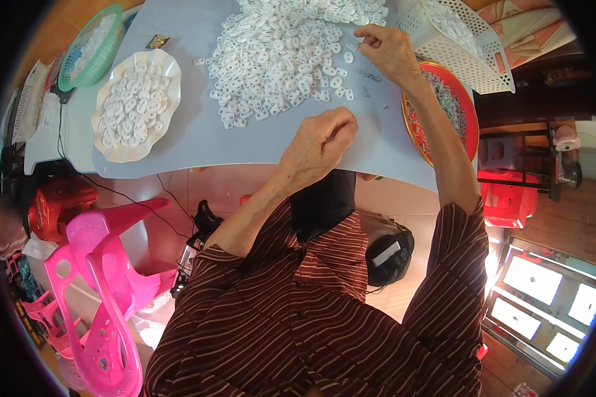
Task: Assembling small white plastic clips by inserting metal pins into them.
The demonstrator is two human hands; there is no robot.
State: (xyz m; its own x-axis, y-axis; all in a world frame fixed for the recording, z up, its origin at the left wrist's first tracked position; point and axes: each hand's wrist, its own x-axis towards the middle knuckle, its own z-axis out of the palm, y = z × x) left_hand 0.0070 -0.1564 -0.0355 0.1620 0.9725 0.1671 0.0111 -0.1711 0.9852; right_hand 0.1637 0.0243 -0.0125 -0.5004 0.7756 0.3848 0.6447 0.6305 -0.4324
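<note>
My left hand [318,145] is closed above the front edge of the pale grey table [195,135], its fingers curled inward; whatever is in them is hidden. Farther right and forward, my right hand [389,53] bends its fingers toward the thumb beside the right edge of a big heap of small white plastic pieces [271,63]. The pieces are flat and rounded, with holes. I cannot make out anything between the right fingers. Under my right forearm lies a round red tray [472,126] with small metal parts, perhaps screws [447,99].
A scalloped white dish [175,83] of similar white pieces stands at the left, near a green basket [117,33]. At the far right is a white perforated basket [490,73]. A small colourful packet [157,42] lies behind the dish. Pink plastic chair [106,264] below left.
</note>
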